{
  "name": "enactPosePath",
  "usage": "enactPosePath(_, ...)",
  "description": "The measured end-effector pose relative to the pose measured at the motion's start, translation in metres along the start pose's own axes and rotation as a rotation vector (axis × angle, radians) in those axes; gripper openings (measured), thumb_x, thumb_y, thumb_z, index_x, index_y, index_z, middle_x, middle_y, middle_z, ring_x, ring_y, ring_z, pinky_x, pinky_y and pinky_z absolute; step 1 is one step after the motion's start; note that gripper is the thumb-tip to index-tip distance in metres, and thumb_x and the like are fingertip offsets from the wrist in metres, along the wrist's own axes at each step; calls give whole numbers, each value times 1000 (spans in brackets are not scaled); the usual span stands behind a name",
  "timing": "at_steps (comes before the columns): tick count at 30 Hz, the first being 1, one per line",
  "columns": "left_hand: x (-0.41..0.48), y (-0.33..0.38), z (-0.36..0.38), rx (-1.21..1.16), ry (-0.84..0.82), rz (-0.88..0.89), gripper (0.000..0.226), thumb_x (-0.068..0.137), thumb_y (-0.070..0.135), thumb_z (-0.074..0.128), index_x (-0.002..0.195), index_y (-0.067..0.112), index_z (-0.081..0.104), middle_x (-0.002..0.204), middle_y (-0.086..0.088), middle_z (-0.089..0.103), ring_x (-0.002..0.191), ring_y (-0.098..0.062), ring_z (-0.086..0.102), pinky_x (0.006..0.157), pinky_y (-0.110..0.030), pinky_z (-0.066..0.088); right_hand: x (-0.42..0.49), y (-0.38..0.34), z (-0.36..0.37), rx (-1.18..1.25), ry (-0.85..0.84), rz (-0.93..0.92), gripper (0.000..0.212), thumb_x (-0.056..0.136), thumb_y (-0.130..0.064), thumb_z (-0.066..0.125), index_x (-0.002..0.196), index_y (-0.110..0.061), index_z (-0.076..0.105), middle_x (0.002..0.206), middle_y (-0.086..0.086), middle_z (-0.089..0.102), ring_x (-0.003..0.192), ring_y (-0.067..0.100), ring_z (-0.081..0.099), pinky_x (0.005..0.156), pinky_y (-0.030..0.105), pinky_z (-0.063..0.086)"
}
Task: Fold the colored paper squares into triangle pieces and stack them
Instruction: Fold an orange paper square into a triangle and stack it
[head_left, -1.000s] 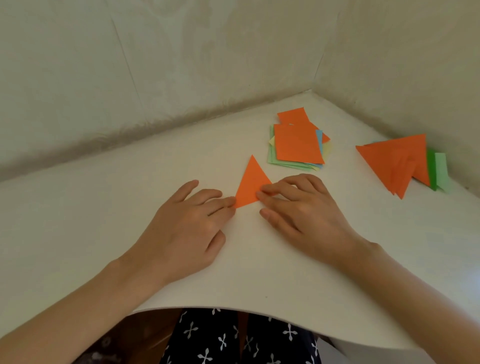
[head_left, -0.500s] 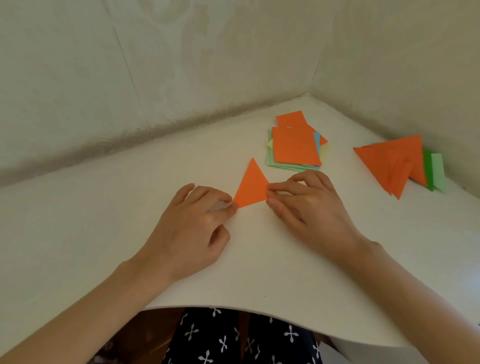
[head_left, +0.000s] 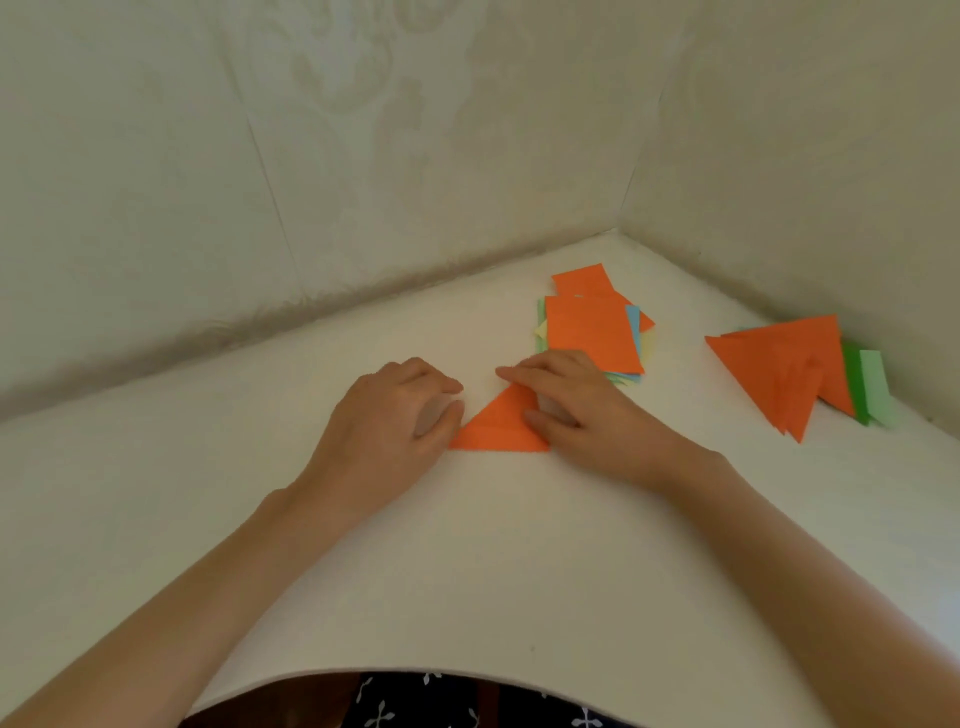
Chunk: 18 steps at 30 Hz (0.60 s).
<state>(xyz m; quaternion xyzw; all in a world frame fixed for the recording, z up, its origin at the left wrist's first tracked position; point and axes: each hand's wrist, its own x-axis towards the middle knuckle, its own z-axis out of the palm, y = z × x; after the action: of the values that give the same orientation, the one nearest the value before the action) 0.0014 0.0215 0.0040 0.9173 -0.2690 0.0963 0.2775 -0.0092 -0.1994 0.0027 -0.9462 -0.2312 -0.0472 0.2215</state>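
Orange triangle (head_left: 497, 428), right hand (head_left: 582, 415) pressing it flat-fingered, left hand (head_left: 384, 421) curled at its left corner, grip unclear

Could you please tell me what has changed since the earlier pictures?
The orange triangle was turned, one edge now facing the person; the right hand moved over its tip, the left hand stays at its left corner; square stack and folded pile unchanged.

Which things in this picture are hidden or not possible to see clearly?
Head view only:
1. Orange triangle: its right edge lies under the right hand.
2. Left hand: curled fingers hide whether they touch the paper.
3. Stack of squares: the top orange sheet hides the count.
4. Green pieces: mostly covered by the folded triangles.
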Motion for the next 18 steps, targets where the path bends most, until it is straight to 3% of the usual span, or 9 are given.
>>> enactPosePath(3, 7, -7, 6, -86, 1, -96, 54, 82, 53, 29, 95, 20, 70, 96, 10, 60, 93, -16, 54, 82, -36, 44, -2, 3, -1, -4, 43, 48, 39, 84, -30, 57, 120, -15, 62, 103, 1, 49, 100, 12, 34, 93, 20, 24)
enactPosePath(6, 8, -12, 9, -148, -6, -72, 50, 82, 53, 34, 91, 21, 71, 92, 12, 56, 92, -13, 51, 83, -31, 42, -2, -1, -3, 82, 64, 128, 17, 84, -20, 68, 100, -16, 64, 90, -5, 46, 95, 17, 38, 90, 27, 29)
enactPosePath(8, 6, -11, 8, -229, -37, -83, 42, 81, 54, 41, 88, 24, 70, 92, 12, 57, 92, -9, 51, 84, -24, 40, -3, -5, -4, 162, 99, 151, 8, 84, -15, 68, 88, -19, 62, 85, -5, 51, 94, 16, 41, 85, 20, 30)
enactPosePath(11, 6, -6, 3, -363, -11, -113, 11, 88, 38, 60, 79, 32, 63, 84, 14, 63, 82, 0, 55, 74, -10, 38, -4, -13, -8, 336, 150, 224, 10, 87, -12, 65, 82, -20, 61, 85, -13, 58, 92, 6, 49, 80, 7, 33)
enactPosePath(14, 8, 1, -2, -610, -24, -251, 12, 89, 26, 62, 81, 19, 65, 71, 14, 66, 67, -1, 62, 61, -13, 41, -6, -23, -12, 456, 223, 225, 18, 87, -11, 64, 79, -26, 60, 84, -14, 61, 88, 1, 54, 77, 7, 36)
enactPosePath(18, 10, 9, -7, -858, -35, -345, 12, 90, 15, 60, 83, 6, 63, 70, 3, 70, 66, -11, 68, 55, -18, 43, -9, -31, -14, 415, 286, 175, 16, 86, -11, 66, 80, -25, 61, 82, -18, 59, 88, 0, 52, 78, 7, 36)
